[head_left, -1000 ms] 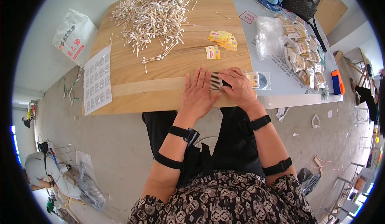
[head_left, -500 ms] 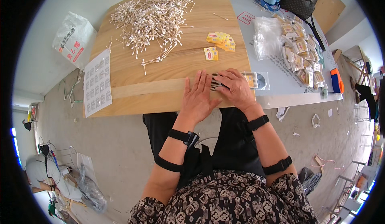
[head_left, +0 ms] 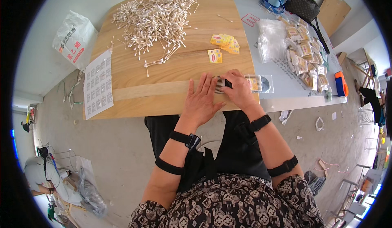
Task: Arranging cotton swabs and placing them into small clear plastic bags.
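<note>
At the table's front edge lies a clear plastic bag (head_left: pixel 268 82), with a row of cotton swabs (head_left: pixel 219 85) and a yellow card (head_left: pixel 255 83) at it. My left hand (head_left: pixel 199 99) is open and flat on the wood, its fingertips beside the left end of the row. Closed fingers of my right hand (head_left: pixel 242 92) grip a small black object (head_left: pixel 228 83) over the swabs; its kind is not clear. That hand hides the middle of the bag. Farther back, several yellow cards (head_left: pixel 226 42) are spread out, and one yellow card (head_left: pixel 214 55) lies nearer.
A big heap of loose swabs (head_left: pixel 153 22) covers the far left. A printed sheet (head_left: pixel 98 85) overhangs the left edge. On the grey surface at right are empty clear bags (head_left: pixel 271 40), filled packets (head_left: pixel 304 50), an orange-and-blue tape dispenser (head_left: pixel 341 84) and a dark bag (head_left: pixel 302 3).
My right hand's fingers have drawn together and lifted into a grip on the black object, showing more of it and of the swabs. My left hand stays flat in place.
</note>
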The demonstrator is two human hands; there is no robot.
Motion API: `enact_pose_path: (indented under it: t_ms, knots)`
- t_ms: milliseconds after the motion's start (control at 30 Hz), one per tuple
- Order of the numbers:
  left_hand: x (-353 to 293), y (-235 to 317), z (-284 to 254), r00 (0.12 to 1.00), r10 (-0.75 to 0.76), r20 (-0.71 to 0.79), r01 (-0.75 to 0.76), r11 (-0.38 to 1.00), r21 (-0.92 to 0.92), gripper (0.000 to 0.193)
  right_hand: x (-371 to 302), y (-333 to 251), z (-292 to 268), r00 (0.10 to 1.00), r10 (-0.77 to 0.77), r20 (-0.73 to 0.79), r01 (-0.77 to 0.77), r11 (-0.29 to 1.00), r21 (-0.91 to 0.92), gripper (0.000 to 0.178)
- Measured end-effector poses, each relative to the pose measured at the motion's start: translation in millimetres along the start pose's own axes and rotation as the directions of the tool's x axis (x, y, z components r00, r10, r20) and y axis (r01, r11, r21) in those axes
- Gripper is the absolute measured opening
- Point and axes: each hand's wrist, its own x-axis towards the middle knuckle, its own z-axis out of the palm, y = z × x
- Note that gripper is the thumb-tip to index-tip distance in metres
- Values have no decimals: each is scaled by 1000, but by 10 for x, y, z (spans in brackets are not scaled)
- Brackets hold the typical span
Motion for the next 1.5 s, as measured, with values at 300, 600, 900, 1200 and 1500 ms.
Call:
enact_pose_path:
  t_ms: [300,600,900,1200,1500]
  knots:
    - [31,52,-85,998,9,68,-8,1000,-5,84,-46,129,-106,994,-65,91,71,996,-61,44]
    - [21,46,-145,997,16,80,-12,999,-45,85,-277,43,-98,934,-201,295,322,832,-451,62]
    - [85,130,-15,997,37,64,-38,999,28,86,-398,310,-653,1000,-21,12,24,856,-517,68]
    - [202,309,99,997,72,-8,-72,997,12,84,-537,494,-611,987,73,141,1,887,-461,73]
    - [347,568,171,995,104,1,-104,995,2,84,-537,481,-616,988,64,139,-2,914,-406,72]
